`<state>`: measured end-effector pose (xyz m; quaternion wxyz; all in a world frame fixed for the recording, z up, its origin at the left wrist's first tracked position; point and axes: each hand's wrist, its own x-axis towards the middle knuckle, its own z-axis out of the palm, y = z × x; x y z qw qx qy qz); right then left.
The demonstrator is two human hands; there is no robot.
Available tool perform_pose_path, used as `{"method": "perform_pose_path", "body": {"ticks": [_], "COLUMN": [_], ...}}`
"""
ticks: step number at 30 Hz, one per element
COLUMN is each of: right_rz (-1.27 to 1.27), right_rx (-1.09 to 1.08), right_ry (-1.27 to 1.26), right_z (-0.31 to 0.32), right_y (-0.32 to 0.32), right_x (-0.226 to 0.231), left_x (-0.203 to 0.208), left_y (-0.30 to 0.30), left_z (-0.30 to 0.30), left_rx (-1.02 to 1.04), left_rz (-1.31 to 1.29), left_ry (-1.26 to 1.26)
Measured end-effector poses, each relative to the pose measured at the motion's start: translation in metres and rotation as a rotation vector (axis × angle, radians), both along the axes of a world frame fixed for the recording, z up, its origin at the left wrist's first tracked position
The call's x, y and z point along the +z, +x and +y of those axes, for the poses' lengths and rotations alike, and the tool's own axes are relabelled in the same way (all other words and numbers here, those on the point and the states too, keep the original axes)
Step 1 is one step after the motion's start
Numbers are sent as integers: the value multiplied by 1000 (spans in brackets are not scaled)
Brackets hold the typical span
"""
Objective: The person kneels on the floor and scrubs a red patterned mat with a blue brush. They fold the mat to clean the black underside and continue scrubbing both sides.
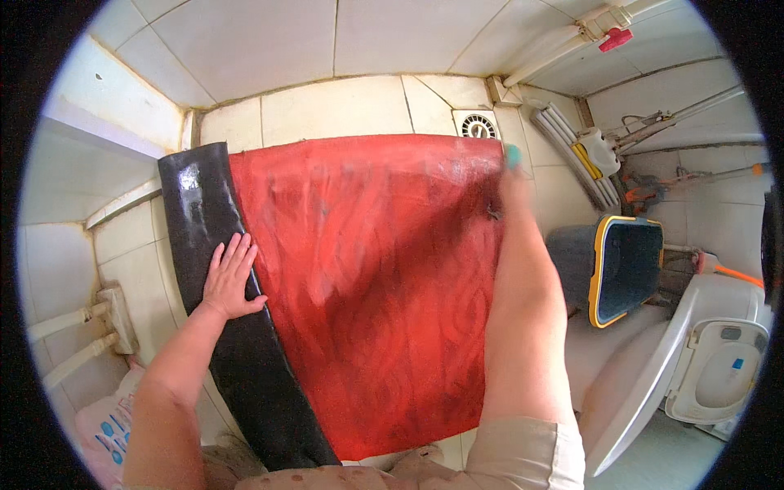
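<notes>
A wet red mat [384, 269] lies across the tiled floor. Along its left side the mat is turned over, so its shiny black underside [196, 196] shows as a long strip. My left hand [233, 276] rests flat on that black strip near the fold, thumb out and fingers stretched, holding nothing. At the mat's far right corner, my right hand [514, 181] is smeared by motion. It grips a small teal-green thing [513, 155], whose kind is too blurred to make out. A dark shadow from the right arm falls over the red surface.
A round floor drain [478, 125] lies just beyond the mat's far right corner. On the right stand a dark bucket with a yellow rim [600, 269], a flat mop head [581, 155] and a white washbasin [637, 384]. White pipes [77, 322] run at the left wall.
</notes>
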<state>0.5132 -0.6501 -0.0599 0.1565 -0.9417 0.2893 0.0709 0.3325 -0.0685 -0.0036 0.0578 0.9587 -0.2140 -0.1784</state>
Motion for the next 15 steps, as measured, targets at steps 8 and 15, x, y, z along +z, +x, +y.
{"method": "perform_pose_path", "body": {"ticks": [8, 15], "right_rz": [-258, -28], "right_rx": [261, -18], "right_ry": [-28, -84], "right_z": [49, 40], "right_y": [-4, -80], "right_x": [8, 4], "left_x": [0, 1], "left_y": [-1, 1], "left_z": [4, 6], "left_rx": [-1, -9], "left_rz": [-8, -29], "left_ry": [23, -1]}}
